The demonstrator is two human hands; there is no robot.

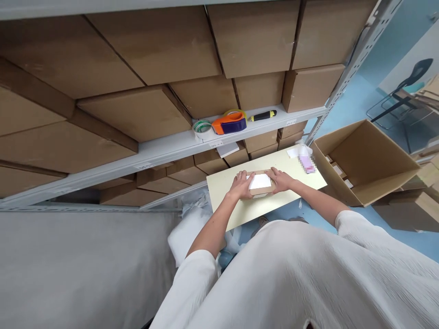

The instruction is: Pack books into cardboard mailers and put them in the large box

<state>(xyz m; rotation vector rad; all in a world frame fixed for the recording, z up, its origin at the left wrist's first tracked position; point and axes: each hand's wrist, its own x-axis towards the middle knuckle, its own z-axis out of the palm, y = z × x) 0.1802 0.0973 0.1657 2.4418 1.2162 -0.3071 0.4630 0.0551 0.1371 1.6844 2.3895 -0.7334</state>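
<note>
A small cardboard box (pixel 262 193) with a white label (pixel 259 182) on its top is held between my two hands over the pale yellow board (pixel 226 214). My left hand (pixel 241 184) grips its left end, with the thumb lying along the label's edge. Around the right end curls my right hand (pixel 279 179), its thumb also near the label. The undersides of the fingers are hidden. Near the board's far right corner lie white paper (pixel 293 152) and a blurred pink item (pixel 307 164).
A large open carton (pixel 387 169) with a few small boxes inside stands at the right. Shelves (pixel 164 148) of brown boxes (pixel 255 39) rise ahead. On the shelf edge sit an orange tape dispenser (pixel 229 122), a tape roll (pixel 203 129) and a yellow-black cutter (pixel 263 115). White plastic (pixel 188 233) lies left.
</note>
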